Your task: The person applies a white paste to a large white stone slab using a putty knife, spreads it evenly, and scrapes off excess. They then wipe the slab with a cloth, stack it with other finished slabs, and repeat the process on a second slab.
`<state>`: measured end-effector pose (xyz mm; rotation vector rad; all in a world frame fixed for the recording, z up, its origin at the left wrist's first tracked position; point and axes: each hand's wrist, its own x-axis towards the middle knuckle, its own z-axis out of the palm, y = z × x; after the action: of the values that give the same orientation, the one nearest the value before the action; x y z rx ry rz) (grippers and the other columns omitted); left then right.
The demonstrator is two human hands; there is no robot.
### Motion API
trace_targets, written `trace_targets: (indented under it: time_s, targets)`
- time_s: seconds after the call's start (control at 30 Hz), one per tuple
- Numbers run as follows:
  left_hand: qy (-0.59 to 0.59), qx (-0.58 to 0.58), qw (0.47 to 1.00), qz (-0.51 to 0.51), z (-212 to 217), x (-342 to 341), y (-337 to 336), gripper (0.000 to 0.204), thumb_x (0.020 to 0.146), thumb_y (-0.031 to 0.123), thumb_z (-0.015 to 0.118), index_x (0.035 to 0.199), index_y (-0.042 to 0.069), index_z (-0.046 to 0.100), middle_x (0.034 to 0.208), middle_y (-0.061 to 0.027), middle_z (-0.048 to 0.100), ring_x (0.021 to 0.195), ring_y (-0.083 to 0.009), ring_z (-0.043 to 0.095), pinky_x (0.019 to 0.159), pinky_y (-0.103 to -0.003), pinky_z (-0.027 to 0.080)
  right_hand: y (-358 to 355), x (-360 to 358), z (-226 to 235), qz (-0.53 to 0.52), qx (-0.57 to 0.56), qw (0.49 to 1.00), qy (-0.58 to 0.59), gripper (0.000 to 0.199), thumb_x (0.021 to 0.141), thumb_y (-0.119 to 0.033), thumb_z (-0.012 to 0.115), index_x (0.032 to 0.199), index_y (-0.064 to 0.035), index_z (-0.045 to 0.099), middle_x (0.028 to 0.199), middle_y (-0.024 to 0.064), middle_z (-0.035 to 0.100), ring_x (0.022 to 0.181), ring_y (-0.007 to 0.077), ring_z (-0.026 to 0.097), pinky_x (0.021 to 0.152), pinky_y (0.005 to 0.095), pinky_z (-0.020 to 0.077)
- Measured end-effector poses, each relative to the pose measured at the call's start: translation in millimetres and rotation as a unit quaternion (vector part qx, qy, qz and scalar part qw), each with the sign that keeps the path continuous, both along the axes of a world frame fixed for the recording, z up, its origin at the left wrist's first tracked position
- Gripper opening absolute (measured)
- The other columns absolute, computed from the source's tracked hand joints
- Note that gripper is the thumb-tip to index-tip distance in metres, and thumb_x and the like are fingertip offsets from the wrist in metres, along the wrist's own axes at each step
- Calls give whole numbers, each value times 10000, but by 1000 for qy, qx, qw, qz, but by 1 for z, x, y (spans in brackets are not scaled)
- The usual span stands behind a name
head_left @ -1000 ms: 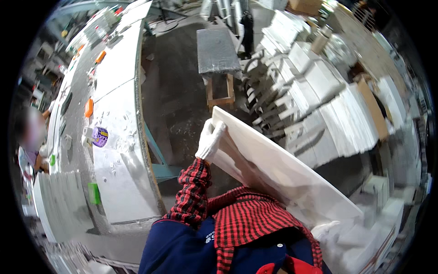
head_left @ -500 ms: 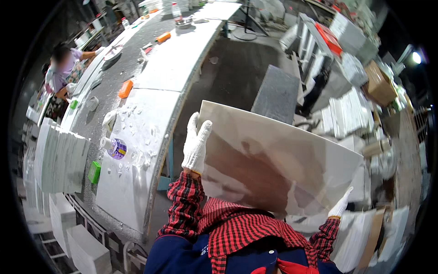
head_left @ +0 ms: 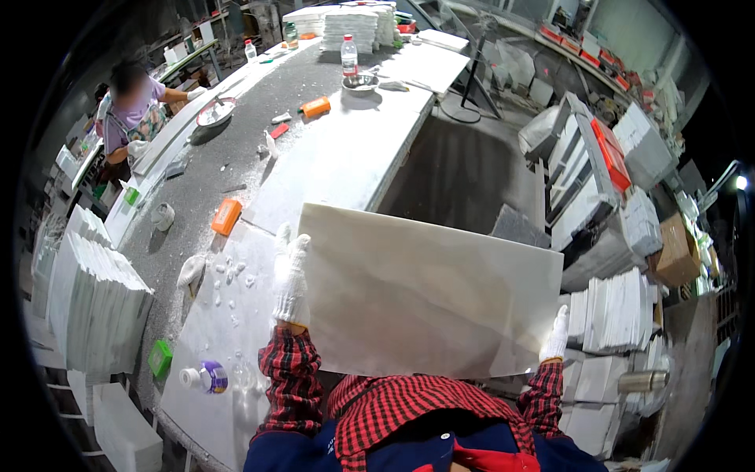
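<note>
A large glossy off-white stone-like tile (head_left: 429, 295) is held up in front of me, its surface showing soft brownish reflections. My left hand (head_left: 291, 275), in a white knitted glove, grips its left edge with the fingers pointing up. At the opposite edge my right hand (head_left: 555, 334), gloved the same way, closes on the tile; part of that hand is hidden behind it. The tile's left side overlaps the edge of the long worktable (head_left: 338, 145). White chips lie on the table beside my left hand.
A bottle with a purple label (head_left: 206, 377), a green box (head_left: 160, 358) and an orange block (head_left: 226, 216) lie on the table. A metal bowl (head_left: 360, 83) stands farther back. Across the table works another person (head_left: 141, 114). Stacked tiles (head_left: 613, 311) stand at right, more (head_left: 94, 291) at left.
The tile and both hands have moved left toward the table, and the tile's top edge is more level. My view has turned, showing more of the table's far end.
</note>
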<state>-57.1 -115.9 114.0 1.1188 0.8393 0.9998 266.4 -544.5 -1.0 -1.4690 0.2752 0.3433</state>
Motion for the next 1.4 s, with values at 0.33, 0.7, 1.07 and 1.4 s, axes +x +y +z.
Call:
trace_targets:
  time_s: [0.33, 0.7, 1.07, 1.4]
  targets:
    - [60, 38, 969, 238, -41, -7, 85, 602, 1015, 305, 572, 1494, -14, 395, 1513, -108, 437, 1362, -199, 423, 1161, -349, 292, 271, 174, 23, 215, 35, 976, -32, 667, 991, -542, 547, 1278, 57, 609, 1168, 99, 685, 1017, 167, 660, 895, 301, 527]
    - [55, -78, 887, 452, -68, 82, 118, 570, 1028, 337, 511, 1472, -9, 428, 1476, -105, 475, 1366, -195, 422, 1167, -353, 282, 575, 299, 23, 467, -23, 882, -63, 802, 975, -537, 578, 1467, 72, 400, 1534, 169, 424, 1428, 222, 383, 1193, 337, 237]
    - [79, -146, 842, 513, -53, 143, 140, 528, 1035, 351, 489, 1421, -9, 497, 1425, -93, 532, 1353, -191, 450, 1151, -336, 311, 669, 359, -29, 530, -133, 791, -276, 569, 1022, -446, 522, 1356, 13, 559, 1337, 114, 612, 1233, 217, 559, 1076, 330, 394]
    - [171, -167, 861, 449, -72, 121, 132, 498, 1044, 307, 474, 1419, -21, 491, 1436, -95, 521, 1353, -192, 450, 1164, -356, 290, 668, 329, -5, 495, -339, 680, -422, 725, 970, -611, 475, 1421, -43, 497, 1288, 235, 586, 1203, 361, 564, 1039, 436, 423]
